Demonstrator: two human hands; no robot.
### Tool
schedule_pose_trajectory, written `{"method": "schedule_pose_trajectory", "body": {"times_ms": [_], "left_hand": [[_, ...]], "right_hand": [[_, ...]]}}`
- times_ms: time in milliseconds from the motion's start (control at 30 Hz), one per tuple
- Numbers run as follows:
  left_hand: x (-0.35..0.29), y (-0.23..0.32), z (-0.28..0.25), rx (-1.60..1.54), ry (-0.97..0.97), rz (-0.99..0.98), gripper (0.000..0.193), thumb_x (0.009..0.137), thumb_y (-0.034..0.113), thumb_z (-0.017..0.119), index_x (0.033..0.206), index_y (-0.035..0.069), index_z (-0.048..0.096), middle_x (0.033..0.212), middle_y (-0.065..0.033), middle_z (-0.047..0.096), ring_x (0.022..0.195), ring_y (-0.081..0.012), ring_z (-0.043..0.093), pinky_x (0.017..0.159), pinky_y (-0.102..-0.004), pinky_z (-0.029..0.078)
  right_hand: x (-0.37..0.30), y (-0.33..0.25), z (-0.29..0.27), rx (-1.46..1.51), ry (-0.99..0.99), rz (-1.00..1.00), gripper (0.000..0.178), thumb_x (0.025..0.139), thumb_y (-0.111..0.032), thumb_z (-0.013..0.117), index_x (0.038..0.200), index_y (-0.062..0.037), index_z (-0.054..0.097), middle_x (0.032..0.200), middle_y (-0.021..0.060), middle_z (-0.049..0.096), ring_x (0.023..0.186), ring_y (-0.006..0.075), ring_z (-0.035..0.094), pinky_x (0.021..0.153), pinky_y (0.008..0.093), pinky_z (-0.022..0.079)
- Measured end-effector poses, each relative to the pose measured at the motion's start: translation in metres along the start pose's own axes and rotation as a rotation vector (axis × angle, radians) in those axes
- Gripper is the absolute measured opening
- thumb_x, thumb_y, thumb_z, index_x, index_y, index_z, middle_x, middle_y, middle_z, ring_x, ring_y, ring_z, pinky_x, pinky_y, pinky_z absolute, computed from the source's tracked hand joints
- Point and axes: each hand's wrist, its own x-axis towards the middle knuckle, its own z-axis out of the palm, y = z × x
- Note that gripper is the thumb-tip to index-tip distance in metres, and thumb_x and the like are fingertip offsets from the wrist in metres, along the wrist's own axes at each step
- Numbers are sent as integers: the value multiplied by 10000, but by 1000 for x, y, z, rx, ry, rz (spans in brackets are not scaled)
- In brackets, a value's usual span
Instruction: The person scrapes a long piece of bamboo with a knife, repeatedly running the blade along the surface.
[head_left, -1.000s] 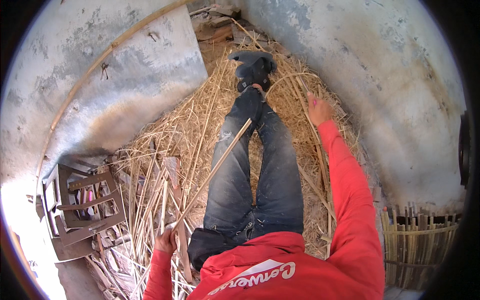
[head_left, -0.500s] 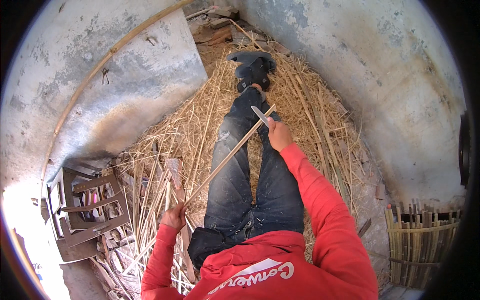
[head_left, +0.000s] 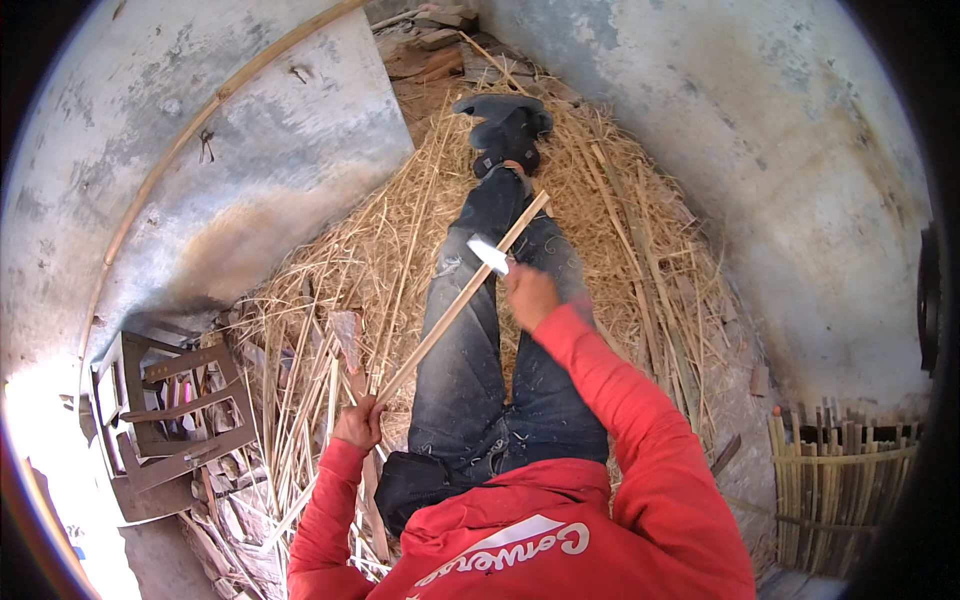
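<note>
A long, pale strip, apparently bamboo, lies slantwise above my outstretched legs. Its near end is gripped in my left hand, beside my left thigh, with the fingers closed round it. My right hand, slightly blurred, is wrapped round the handle of a knife. The bright blade crosses the strip partway along its far half, above my knees. The handle is mostly hidden in my fist. Beyond the blade the strip's free far end sticks out over my right shin.
Straw-like shavings and loose strips cover the floor around my legs. A dark broken frame stands at the left. A woven slat basket is at the lower right. Bare walls rise on both sides; a long pole leans at the left.
My right hand has drawn the knife back toward me and leftward along the strip, away from its far end. My left hand keeps its hold with little movement.
</note>
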Motion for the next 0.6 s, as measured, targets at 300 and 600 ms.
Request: {"method": "schedule_pose_trajectory", "body": {"times_ms": [300, 600], "left_hand": [[2, -11, 9, -59, -65, -70, 163, 985, 116, 601, 877, 31, 689, 633, -210, 608, 594, -413, 653, 558, -455, 499], [16, 16, 6, -108, -59, -59, 177, 1000, 130, 577, 891, 19, 659, 676, -216, 635, 661, -442, 666, 600, -476, 520]], "right_hand": [[50, 6, -30, -147, -70, 133, 403, 1069, -328, 440, 969, -37, 701, 899, 252, 713, 784, 451, 696, 705, 582, 561], [26, -7, -25, 15, -41, 190, 484, 1068, -349, 452, 900, 4, 737, 836, 284, 697, 789, 508, 685, 724, 581, 554]]}}
